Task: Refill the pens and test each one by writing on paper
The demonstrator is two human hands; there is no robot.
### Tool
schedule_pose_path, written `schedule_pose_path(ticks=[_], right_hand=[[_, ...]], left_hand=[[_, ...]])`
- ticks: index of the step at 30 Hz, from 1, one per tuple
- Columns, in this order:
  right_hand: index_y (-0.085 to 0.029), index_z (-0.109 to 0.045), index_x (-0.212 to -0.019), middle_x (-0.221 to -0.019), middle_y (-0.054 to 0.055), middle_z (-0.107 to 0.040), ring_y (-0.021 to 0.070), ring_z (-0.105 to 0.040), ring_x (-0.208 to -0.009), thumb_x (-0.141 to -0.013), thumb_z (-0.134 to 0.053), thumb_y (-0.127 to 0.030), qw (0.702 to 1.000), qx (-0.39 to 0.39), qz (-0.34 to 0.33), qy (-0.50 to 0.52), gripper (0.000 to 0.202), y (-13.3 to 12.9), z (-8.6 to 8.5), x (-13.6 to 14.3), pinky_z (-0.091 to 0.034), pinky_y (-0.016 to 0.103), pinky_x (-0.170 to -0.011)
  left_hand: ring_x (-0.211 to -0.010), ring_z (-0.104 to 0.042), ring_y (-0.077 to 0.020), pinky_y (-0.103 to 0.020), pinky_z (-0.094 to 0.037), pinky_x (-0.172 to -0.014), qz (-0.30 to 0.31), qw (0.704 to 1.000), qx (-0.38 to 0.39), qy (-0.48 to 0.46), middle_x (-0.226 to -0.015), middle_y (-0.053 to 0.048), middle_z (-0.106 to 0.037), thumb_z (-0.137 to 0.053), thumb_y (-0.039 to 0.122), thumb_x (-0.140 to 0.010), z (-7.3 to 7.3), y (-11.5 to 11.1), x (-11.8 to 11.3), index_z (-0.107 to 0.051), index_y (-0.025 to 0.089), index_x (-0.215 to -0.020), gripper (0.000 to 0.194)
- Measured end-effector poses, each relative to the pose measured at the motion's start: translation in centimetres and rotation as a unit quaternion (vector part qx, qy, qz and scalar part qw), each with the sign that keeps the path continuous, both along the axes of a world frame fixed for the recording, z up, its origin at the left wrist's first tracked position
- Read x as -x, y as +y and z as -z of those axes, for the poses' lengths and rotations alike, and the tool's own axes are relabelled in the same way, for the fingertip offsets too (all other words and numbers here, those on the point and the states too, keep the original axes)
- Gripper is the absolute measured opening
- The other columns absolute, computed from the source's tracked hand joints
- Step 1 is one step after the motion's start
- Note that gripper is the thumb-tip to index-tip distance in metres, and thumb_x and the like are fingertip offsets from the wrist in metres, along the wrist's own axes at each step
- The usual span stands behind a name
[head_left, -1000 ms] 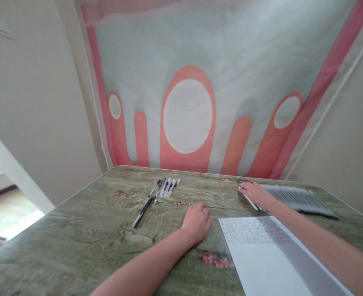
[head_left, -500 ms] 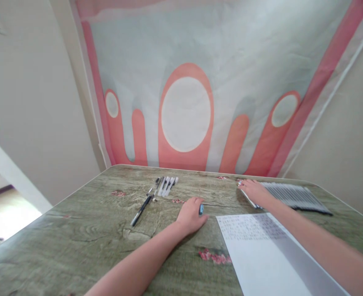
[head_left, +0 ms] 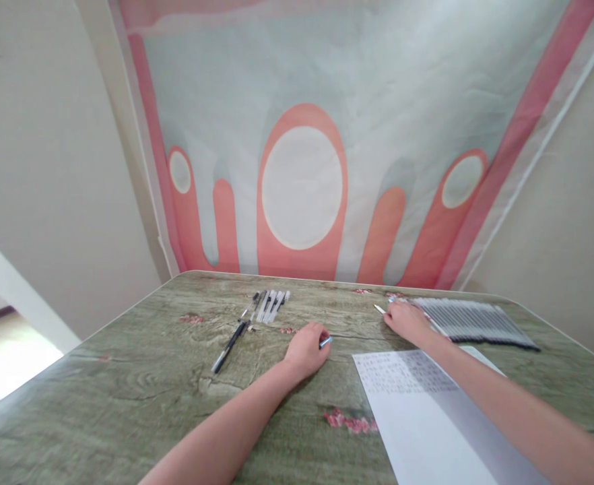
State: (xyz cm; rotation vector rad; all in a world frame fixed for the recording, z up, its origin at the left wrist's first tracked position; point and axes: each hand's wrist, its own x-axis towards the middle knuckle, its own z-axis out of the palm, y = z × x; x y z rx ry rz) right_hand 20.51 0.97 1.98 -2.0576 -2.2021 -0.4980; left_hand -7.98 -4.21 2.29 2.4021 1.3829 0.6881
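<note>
My left hand [head_left: 307, 350] rests on the table with its fingers curled round a small light-blue object [head_left: 326, 342], mostly hidden by the hand. Farther right, my right hand [head_left: 407, 319] has its fingers closed on a slim white pen [head_left: 379, 309]; its narrow tip sticks out to the left. Beside that hand lies another slim stick [head_left: 439, 327], partly covered by the hand. To its right is a dense row of clear pens [head_left: 479, 321] with dark ends. Below the right forearm spreads a white sheet [head_left: 423, 424] with handwriting along its top.
Left of centre, several clear and white pen parts [head_left: 273, 306] lie side by side. A black pen [head_left: 229, 347] lies diagonally nearer me. The wood-patterned table [head_left: 100, 404] ends at a wall with a pink and grey hanging [head_left: 378, 101].
My right hand has shifted slightly, and a white pen tip now shows from its fingers. My left hand has curled tighter and turned, still with the light-blue object.
</note>
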Motion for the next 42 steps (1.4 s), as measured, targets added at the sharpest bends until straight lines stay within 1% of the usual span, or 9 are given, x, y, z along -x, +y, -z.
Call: schedule_pose_path(ticks=[5, 10, 19, 22, 25, 27, 30, 34, 42], right_hand=[[-0.018, -0.058, -0.073, -0.077, 0.006, -0.064, 0.0170, -0.058, -0.070, -0.082, -0.042, -0.032, 0.993, 0.004, -0.058, 0.099, 0.023, -1.9, -0.9, 2.9, -0.036, 0.025, -0.057], [-0.021, -0.055, -0.076, -0.070, 0.001, -0.062, 0.0147, -0.057, -0.066, -0.084, -0.040, -0.034, 0.970, -0.002, -0.144, 0.196, 0.021, -4.8, -1.3, 6.1, -0.035, 0.023, -0.058], [-0.021, -0.053, -0.077, -0.072, 0.001, -0.059, 0.0156, -0.054, -0.068, -0.085, -0.038, -0.034, 0.938, -0.038, -0.223, 0.263, 0.021, -7.2, 0.1, 7.8, -0.039, 0.026, -0.064], [-0.021, -0.053, -0.077, -0.072, 0.002, -0.058, 0.0160, -0.054, -0.068, -0.086, -0.037, -0.034, 0.933, -0.052, -0.235, 0.266, 0.022, -7.4, 0.0, 7.7, -0.039, 0.027, -0.065], [-0.022, -0.052, -0.077, -0.071, 0.002, -0.058, 0.0161, -0.054, -0.069, -0.086, -0.036, -0.033, 0.930, -0.064, -0.242, 0.269, 0.022, -7.7, -0.2, 7.8, -0.039, 0.027, -0.064], [-0.021, -0.052, -0.076, -0.071, 0.002, -0.058, 0.0158, -0.054, -0.069, -0.085, -0.038, -0.033, 0.929, -0.063, -0.249, 0.268, 0.020, -7.8, -0.2, 7.9, -0.039, 0.026, -0.063], [-0.020, -0.053, -0.077, -0.071, 0.003, -0.058, 0.0154, -0.053, -0.069, -0.085, -0.040, -0.030, 0.926, -0.059, -0.265, 0.264, 0.018, -8.0, -0.2, 8.1, -0.038, 0.026, -0.064], [-0.019, -0.054, -0.078, -0.071, 0.003, -0.059, 0.0153, -0.053, -0.068, -0.084, -0.041, -0.028, 0.922, -0.059, -0.284, 0.258, 0.017, -8.2, -0.1, 8.3, -0.038, 0.026, -0.063], [-0.019, -0.054, -0.077, -0.070, 0.002, -0.058, 0.0142, -0.053, -0.067, -0.083, -0.044, -0.025, 0.922, -0.071, -0.282, 0.256, 0.014, -8.2, -0.3, 8.4, -0.037, 0.025, -0.063]], left_hand=[[-0.085, -0.052, -0.0171, -0.028, -0.040, -0.079, 0.009, 0.999, -0.002, 0.038, -0.088, -0.004, -0.056, -0.045, 0.025, -0.079, -0.6, -0.2, 0.0, -0.048, 0.019, -0.110, 0.031], [-0.091, -0.049, -0.0189, -0.031, -0.039, -0.083, 0.052, 0.989, -0.023, 0.133, -0.093, -0.006, -0.052, -0.040, 0.026, -0.083, -1.2, -0.8, -0.3, -0.057, 0.020, -0.093, 0.021], [-0.093, -0.049, -0.0187, -0.032, -0.038, -0.086, 0.047, 0.991, -0.016, 0.124, -0.095, -0.008, -0.052, -0.035, 0.019, -0.083, -1.1, -0.8, -0.4, -0.051, 0.015, -0.098, 0.022], [-0.092, -0.050, -0.0179, -0.031, -0.038, -0.085, 0.030, 0.997, 0.003, 0.065, -0.094, -0.007, -0.054, -0.037, 0.021, -0.082, -0.7, -0.4, -0.3, -0.052, 0.016, -0.095, 0.020], [-0.084, -0.053, -0.0154, -0.029, -0.042, -0.079, -0.001, 0.995, 0.051, -0.091, -0.088, -0.005, -0.056, -0.042, 0.022, -0.080, 0.1, 0.7, -0.2, -0.051, 0.016, -0.094, 0.018], [-0.073, -0.055, -0.0131, -0.026, -0.045, -0.069, -0.029, 0.966, 0.124, -0.225, -0.080, -0.004, -0.057, -0.045, 0.025, -0.079, 0.8, 1.6, -0.2, -0.051, 0.014, -0.092, 0.018], [-0.063, -0.055, -0.0092, -0.021, -0.044, -0.060, -0.064, 0.881, 0.240, -0.404, -0.073, -0.002, -0.058, -0.049, 0.028, -0.077, 1.3, 2.5, -0.2, -0.049, 0.013, -0.093, 0.022], [-0.063, -0.056, -0.0066, -0.017, -0.042, -0.060, -0.070, 0.790, 0.302, -0.529, -0.073, -0.001, -0.060, -0.058, 0.026, -0.073, 1.2, 2.6, -0.4, -0.051, 0.013, -0.091, 0.024], [-0.060, -0.056, -0.0068, -0.017, -0.042, -0.058, -0.050, 0.770, 0.318, -0.552, -0.068, -0.001, -0.061, -0.067, 0.030, -0.065, 1.4, 2.3, -0.6, -0.054, 0.013, -0.086, 0.030]])
